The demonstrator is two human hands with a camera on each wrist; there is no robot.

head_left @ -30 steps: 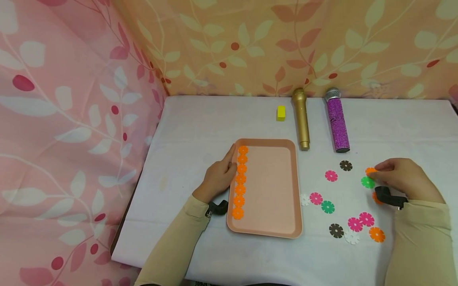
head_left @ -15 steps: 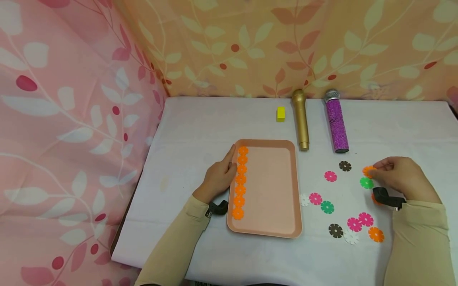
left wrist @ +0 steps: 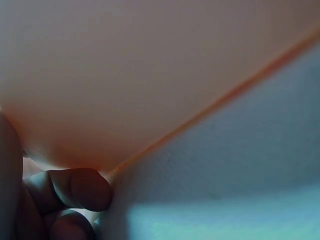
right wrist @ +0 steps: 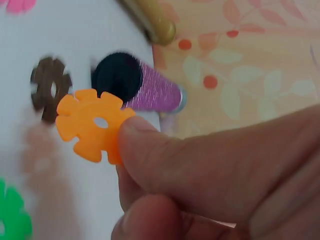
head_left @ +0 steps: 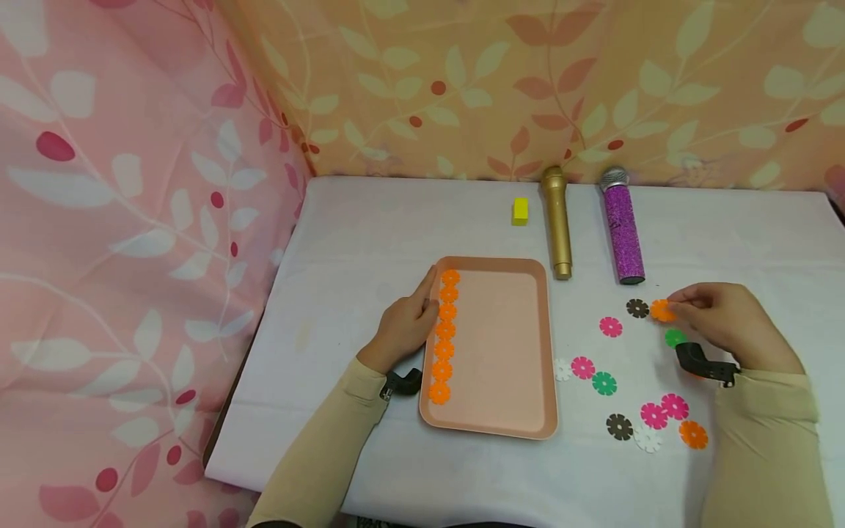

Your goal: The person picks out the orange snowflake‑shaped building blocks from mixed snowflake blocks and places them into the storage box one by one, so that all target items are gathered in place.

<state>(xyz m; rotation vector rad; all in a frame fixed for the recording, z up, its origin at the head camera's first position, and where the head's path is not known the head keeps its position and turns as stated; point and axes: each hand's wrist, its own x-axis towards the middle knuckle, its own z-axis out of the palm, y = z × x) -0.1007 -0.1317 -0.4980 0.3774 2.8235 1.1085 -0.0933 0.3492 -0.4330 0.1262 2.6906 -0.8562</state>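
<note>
My right hand (head_left: 742, 323) pinches an orange notched plastic disc (head_left: 661, 310) between thumb and fingers. In the right wrist view the orange disc (right wrist: 82, 122) is tilted above the white cloth, its shadow below. A dark brown disc (head_left: 637, 309) lies just left of it and a bright green disc (head_left: 675, 337) just below. My left hand (head_left: 404, 330) grips the left side of a peach tray (head_left: 546, 345), thumb at the rim. Along the tray's left inside edge runs a column of several orange discs (head_left: 445, 349). The left wrist view shows curled fingers (left wrist: 90, 190) against the tray.
Loose pink discs (head_left: 654, 415), a white disc (head_left: 648, 438), a teal disc (head_left: 604, 383) and another orange disc (head_left: 693, 434) lie right of the tray. Behind stand a yellow block (head_left: 520, 211), a gold microphone (head_left: 558, 227) and a purple glitter microphone (head_left: 623, 231). Patterned cloth borders the table.
My right hand has lifted the orange disc from beside the green one and moved it left, close to the brown disc. My left hand stays on the tray.
</note>
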